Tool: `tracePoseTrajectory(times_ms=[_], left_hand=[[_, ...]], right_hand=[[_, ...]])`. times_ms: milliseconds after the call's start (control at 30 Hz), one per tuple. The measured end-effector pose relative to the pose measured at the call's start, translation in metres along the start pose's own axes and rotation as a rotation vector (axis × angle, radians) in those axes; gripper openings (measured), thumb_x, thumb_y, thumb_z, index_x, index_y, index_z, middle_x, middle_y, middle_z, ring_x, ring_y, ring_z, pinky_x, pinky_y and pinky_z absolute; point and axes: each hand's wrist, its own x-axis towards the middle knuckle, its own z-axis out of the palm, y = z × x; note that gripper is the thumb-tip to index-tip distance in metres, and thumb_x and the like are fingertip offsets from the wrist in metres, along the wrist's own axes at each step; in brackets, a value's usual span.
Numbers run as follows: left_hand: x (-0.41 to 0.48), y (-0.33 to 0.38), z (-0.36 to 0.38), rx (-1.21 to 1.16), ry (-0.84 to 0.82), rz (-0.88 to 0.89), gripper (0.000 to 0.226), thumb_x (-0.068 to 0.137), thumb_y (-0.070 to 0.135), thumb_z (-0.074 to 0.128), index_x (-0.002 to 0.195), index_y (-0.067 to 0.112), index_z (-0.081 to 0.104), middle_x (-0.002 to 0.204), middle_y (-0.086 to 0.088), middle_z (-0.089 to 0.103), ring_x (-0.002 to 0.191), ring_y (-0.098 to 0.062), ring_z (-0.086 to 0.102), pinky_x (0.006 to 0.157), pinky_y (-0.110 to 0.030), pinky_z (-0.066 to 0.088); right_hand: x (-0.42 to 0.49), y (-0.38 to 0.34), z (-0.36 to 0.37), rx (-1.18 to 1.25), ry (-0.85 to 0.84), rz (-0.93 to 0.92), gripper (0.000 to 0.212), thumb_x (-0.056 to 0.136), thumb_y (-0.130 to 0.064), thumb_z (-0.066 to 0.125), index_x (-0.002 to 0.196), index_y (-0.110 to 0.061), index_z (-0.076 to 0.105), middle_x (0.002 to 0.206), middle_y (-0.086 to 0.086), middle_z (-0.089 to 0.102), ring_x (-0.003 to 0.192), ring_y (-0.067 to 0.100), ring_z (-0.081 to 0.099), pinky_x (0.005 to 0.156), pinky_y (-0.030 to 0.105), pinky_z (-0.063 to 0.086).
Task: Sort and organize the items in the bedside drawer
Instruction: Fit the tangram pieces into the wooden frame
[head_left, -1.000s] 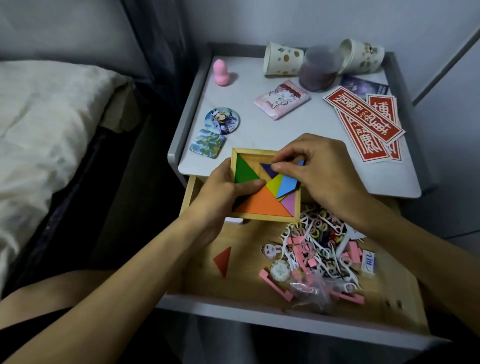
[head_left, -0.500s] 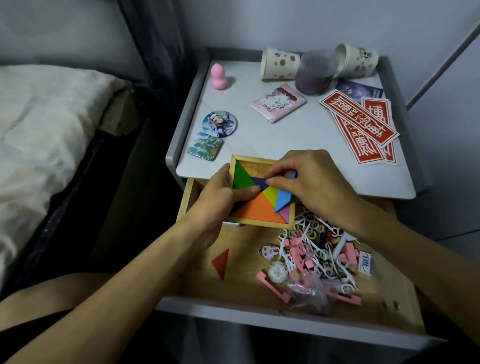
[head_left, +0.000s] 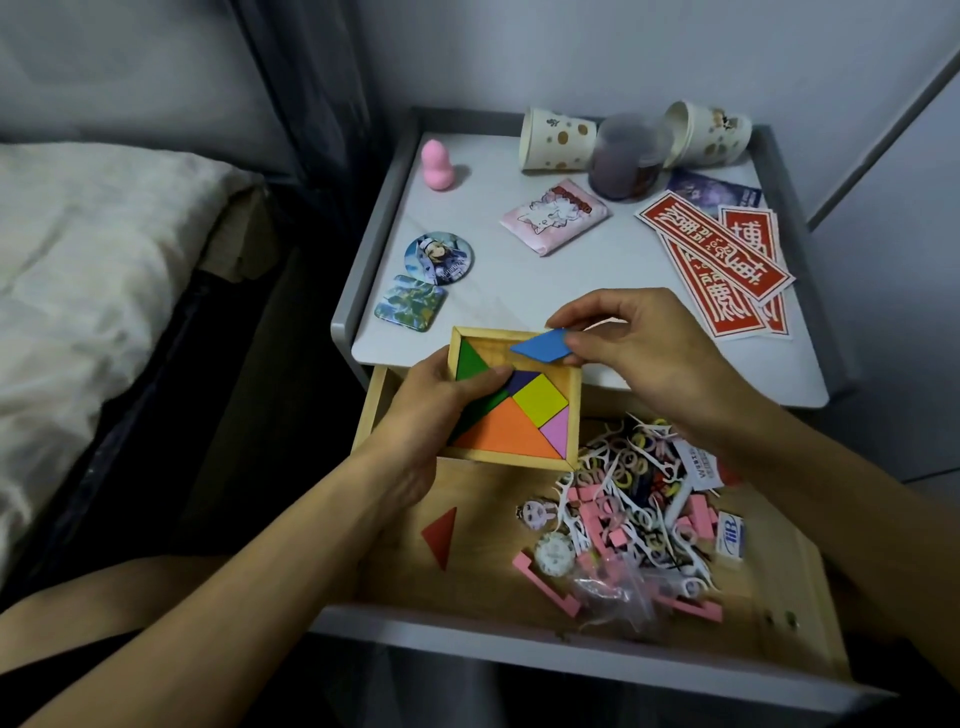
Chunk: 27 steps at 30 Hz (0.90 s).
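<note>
Fingers of our right hand (head_left: 644, 353) pinch a blue parallelogram piece (head_left: 543, 347) just above the far edge of the wooden tangram tray (head_left: 571, 415). Our left hand (head_left: 436, 410) grips the tray's left side, thumb lying across the green triangle (head_left: 470, 358), holding it over the open drawer (head_left: 483, 571). Inside the tray sit the yellow square (head_left: 540, 397), orange triangle (head_left: 506, 434) and pink triangle (head_left: 557, 431). A red triangle (head_left: 441, 532) lies loose on the drawer floor, beside a tangle of pink clips and white floss picks (head_left: 628, 514). Beyond, the desk (head_left: 493, 291) carries paper cups (head_left: 556, 139), badges (head_left: 439, 258) and red stickers (head_left: 722, 260).
</note>
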Motion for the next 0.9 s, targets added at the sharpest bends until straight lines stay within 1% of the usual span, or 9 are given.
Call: tracePoseTrajectory(times_ms=[100, 200, 333, 467, 567, 633, 700, 767, 900], left_hand=[[0.0, -0.002, 0.001, 0.015, -0.007, 0.019, 0.029, 0.085, 0.016, 0.074, 0.114, 0.014, 0.068, 0.101, -0.007, 0.076, 0.096, -0.028, 0.072, 0.094, -0.044, 0.055], [-0.001, -0.003, 0.003, 0.012, -0.015, 0.039, 0.028, 0.086, 0.013, 0.073, 0.114, 0.013, 0.068, 0.102, -0.008, 0.076, 0.095, -0.028, 0.072, 0.09, -0.039, 0.057], [-0.003, -0.002, 0.005, -0.001, -0.043, 0.064, 0.026, 0.088, 0.01, 0.07, 0.114, 0.01, 0.067, 0.102, -0.009, 0.076, 0.092, -0.026, 0.072, 0.085, -0.036, 0.058], [-0.003, -0.001, 0.004, 0.006, -0.083, 0.061, 0.028, 0.089, 0.011, 0.07, 0.116, 0.01, 0.066, 0.106, -0.011, 0.074, 0.097, -0.03, 0.071, 0.092, -0.041, 0.056], [-0.005, -0.002, 0.005, 0.016, -0.107, 0.038, 0.03, 0.088, 0.011, 0.07, 0.118, 0.01, 0.066, 0.108, -0.012, 0.074, 0.102, -0.035, 0.069, 0.097, -0.047, 0.053], [-0.004, -0.003, 0.005, 0.006, -0.108, 0.029, 0.03, 0.088, 0.012, 0.071, 0.118, 0.01, 0.066, 0.109, -0.013, 0.073, 0.103, -0.036, 0.069, 0.099, -0.05, 0.051], [-0.004, -0.003, 0.005, -0.014, -0.093, 0.02, 0.03, 0.087, 0.012, 0.072, 0.117, 0.011, 0.067, 0.109, -0.013, 0.073, 0.104, -0.036, 0.069, 0.101, -0.051, 0.05], [-0.003, -0.003, 0.003, -0.037, -0.075, 0.005, 0.03, 0.086, 0.013, 0.073, 0.115, 0.011, 0.068, 0.108, -0.012, 0.074, 0.103, -0.036, 0.069, 0.101, -0.052, 0.049], [-0.002, -0.002, 0.001, -0.064, -0.073, -0.008, 0.027, 0.086, 0.012, 0.072, 0.113, 0.01, 0.069, 0.108, -0.013, 0.074, 0.103, -0.035, 0.069, 0.1, -0.05, 0.05]], right_hand=[[0.002, 0.004, 0.011, -0.107, 0.083, -0.062, 0.02, 0.088, -0.004, 0.066, 0.095, -0.021, 0.074, 0.089, 0.0, 0.068, 0.075, 0.011, 0.072, 0.075, 0.022, 0.054], [0.001, 0.007, 0.024, -0.365, 0.165, -0.215, 0.018, 0.086, -0.007, 0.071, 0.098, -0.019, 0.076, 0.091, -0.002, 0.064, 0.079, 0.008, 0.066, 0.076, 0.018, 0.052], [-0.001, 0.006, 0.024, -0.517, 0.222, -0.252, 0.008, 0.082, -0.025, 0.077, 0.09, -0.023, 0.077, 0.081, -0.007, 0.068, 0.074, 0.009, 0.064, 0.076, 0.034, 0.055], [-0.001, 0.003, 0.021, -0.526, 0.249, -0.187, 0.011, 0.08, -0.038, 0.078, 0.083, -0.027, 0.076, 0.066, -0.015, 0.063, 0.069, 0.007, 0.064, 0.067, 0.033, 0.056], [-0.003, 0.004, 0.025, -0.565, 0.221, -0.215, 0.013, 0.079, -0.041, 0.078, 0.085, -0.029, 0.073, 0.072, -0.015, 0.063, 0.068, 0.004, 0.06, 0.063, 0.028, 0.051], [-0.001, 0.007, 0.024, -0.614, 0.229, -0.259, 0.019, 0.079, -0.042, 0.077, 0.091, -0.031, 0.068, 0.082, -0.013, 0.06, 0.07, 0.003, 0.052, 0.058, 0.022, 0.041], [0.002, 0.009, 0.021, -0.588, 0.267, -0.258, 0.024, 0.081, -0.042, 0.075, 0.096, -0.029, 0.063, 0.091, -0.011, 0.055, 0.074, 0.004, 0.048, 0.06, 0.021, 0.036], [0.006, 0.011, 0.016, -0.5, 0.282, -0.195, 0.024, 0.084, -0.044, 0.071, 0.1, -0.029, 0.061, 0.097, -0.009, 0.055, 0.08, 0.006, 0.05, 0.069, 0.029, 0.043], [0.009, 0.015, 0.012, -0.277, 0.102, 0.009, 0.02, 0.085, -0.041, 0.07, 0.098, -0.027, 0.068, 0.092, -0.008, 0.068, 0.083, 0.011, 0.064, 0.077, 0.038, 0.053]])
